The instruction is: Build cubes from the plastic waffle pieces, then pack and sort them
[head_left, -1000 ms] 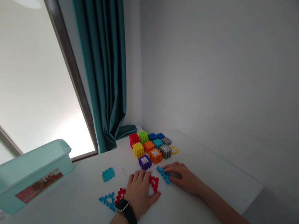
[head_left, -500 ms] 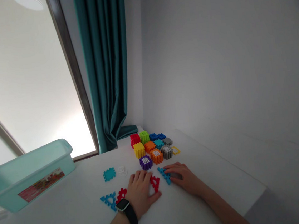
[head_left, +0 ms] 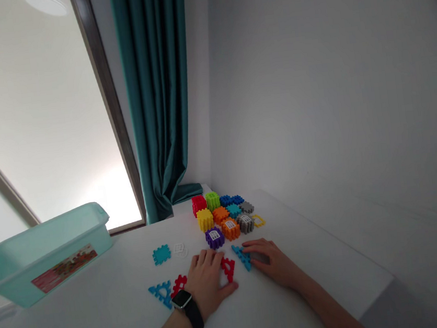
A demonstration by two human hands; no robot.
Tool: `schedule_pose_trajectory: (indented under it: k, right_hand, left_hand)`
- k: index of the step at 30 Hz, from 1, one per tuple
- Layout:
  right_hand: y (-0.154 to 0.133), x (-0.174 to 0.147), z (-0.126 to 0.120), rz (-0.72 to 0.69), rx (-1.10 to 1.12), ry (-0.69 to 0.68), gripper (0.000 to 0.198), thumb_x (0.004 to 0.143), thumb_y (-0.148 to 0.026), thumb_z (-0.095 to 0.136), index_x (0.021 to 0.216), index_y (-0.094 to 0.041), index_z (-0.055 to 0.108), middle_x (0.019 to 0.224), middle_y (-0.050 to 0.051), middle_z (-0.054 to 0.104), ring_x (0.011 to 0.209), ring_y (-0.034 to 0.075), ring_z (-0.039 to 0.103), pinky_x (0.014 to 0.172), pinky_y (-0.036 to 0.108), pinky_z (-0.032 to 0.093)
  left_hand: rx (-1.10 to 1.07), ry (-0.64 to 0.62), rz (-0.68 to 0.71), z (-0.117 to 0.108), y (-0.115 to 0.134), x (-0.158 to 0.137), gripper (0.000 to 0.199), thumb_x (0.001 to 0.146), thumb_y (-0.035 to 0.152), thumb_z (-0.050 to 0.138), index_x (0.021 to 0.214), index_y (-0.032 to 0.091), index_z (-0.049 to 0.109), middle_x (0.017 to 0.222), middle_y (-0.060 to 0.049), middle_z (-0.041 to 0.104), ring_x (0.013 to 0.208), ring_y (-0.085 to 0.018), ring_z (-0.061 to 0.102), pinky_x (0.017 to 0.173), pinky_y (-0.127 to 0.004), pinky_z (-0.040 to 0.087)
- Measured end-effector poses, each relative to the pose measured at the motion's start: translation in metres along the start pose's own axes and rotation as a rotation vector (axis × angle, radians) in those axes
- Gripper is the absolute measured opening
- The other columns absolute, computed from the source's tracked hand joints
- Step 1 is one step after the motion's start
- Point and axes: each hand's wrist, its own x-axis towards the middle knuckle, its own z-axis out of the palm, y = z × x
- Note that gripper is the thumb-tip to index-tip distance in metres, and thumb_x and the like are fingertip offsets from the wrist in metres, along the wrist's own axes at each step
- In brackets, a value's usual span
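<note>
My left hand (head_left: 206, 278), with a black watch on its wrist, rests palm down on the white table with its thumb spread away. Between its index finger and thumb lies a red triangular interlocking piece (head_left: 229, 269). Under the wrist side, another red piece (head_left: 179, 283) is partly covered, beside a blue triangular piece (head_left: 162, 293). On the right, my right hand (head_left: 271, 263) has its thumb and index finger at the edge of a second blue triangular piece (head_left: 240, 257), which lies tilted. The finger contact is small in view.
Several toothed blocks stand stacked by colour at the back, among them purple (head_left: 215, 237), yellow (head_left: 205, 220) and grey (head_left: 246, 223). A teal square piece (head_left: 161, 254) and white pieces (head_left: 180, 250) lie left. A mint tub (head_left: 69, 241) stands far left; a wall rises right.
The whole view has shifted slightly, with everything a little further right. Both hands and the pieces keep their places relative to one another.
</note>
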Motion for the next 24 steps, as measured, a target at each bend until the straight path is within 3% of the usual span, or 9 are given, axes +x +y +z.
schedule_pose_trajectory:
  k: [6,13,24]
  right_hand:
    - [-0.001,-0.002,-0.002,-0.002,0.041,0.096,0.030,0.093,-0.041,0.056,0.113,-0.027,0.073,0.127,0.009,0.066,0.121,0.027,0.058,0.107,0.052,0.043]
    - [-0.022,0.007,0.009,-0.151,-0.083,0.197,0.022,0.093,-0.031,0.057,0.106,-0.027,0.073,0.119,0.007,0.070,0.116,0.027,0.058,0.104,0.051,0.044]
    - [-0.098,0.045,0.053,-0.313,-0.120,0.021,0.023,0.091,-0.020,0.055,0.108,-0.026,0.070,0.117,0.005,0.070,0.115,0.025,0.058,0.103,0.046,0.041]
  left_hand:
    - [-0.021,0.024,-0.003,-0.012,0.002,-0.001,0.060,0.079,0.051,0.072,0.129,0.023,0.053,0.127,-0.011,0.059,0.116,-0.033,0.052,0.098,-0.049,0.040]
    - [0.015,0.104,-0.033,-0.037,-0.018,-0.013,0.036,0.089,0.041,0.062,0.120,0.023,0.058,0.120,-0.008,0.062,0.112,-0.031,0.055,0.095,-0.046,0.042]
    - [0.110,0.050,-0.199,-0.079,-0.076,-0.075,0.021,0.091,0.028,0.055,0.109,0.024,0.063,0.115,-0.006,0.065,0.110,-0.028,0.057,0.094,-0.044,0.041]
